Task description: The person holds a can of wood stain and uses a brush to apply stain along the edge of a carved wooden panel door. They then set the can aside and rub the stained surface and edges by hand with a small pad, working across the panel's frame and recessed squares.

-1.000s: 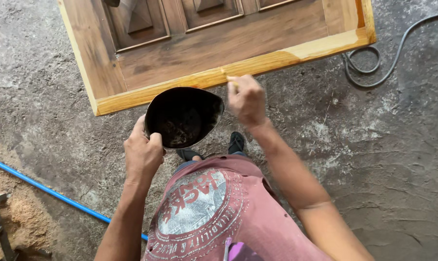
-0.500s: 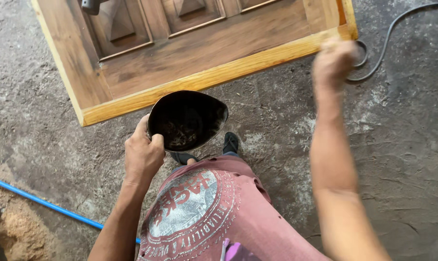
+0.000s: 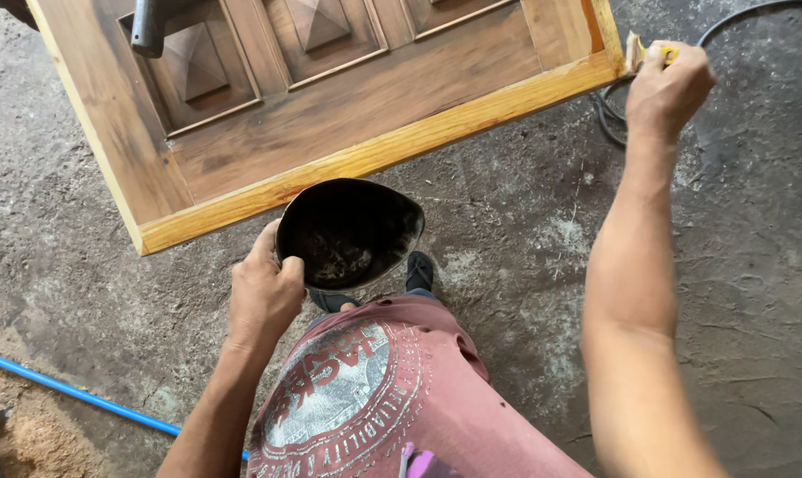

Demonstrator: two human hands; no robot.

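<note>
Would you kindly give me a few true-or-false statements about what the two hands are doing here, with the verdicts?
1. The left hand holds a dark bowl. True.
2. The right hand holds a brush at the corner of the door. True.
3. The bowl rests on the door. False: it is held in the air below the door's edge.
4. A red pipe lies on the floor. False: the pipe is blue.
5. A cable lies near the right hand. True.

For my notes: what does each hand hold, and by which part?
Left hand holds the dark bowl by its rim. Right hand grips a brush by its handle, bristles at the door corner.
</note>
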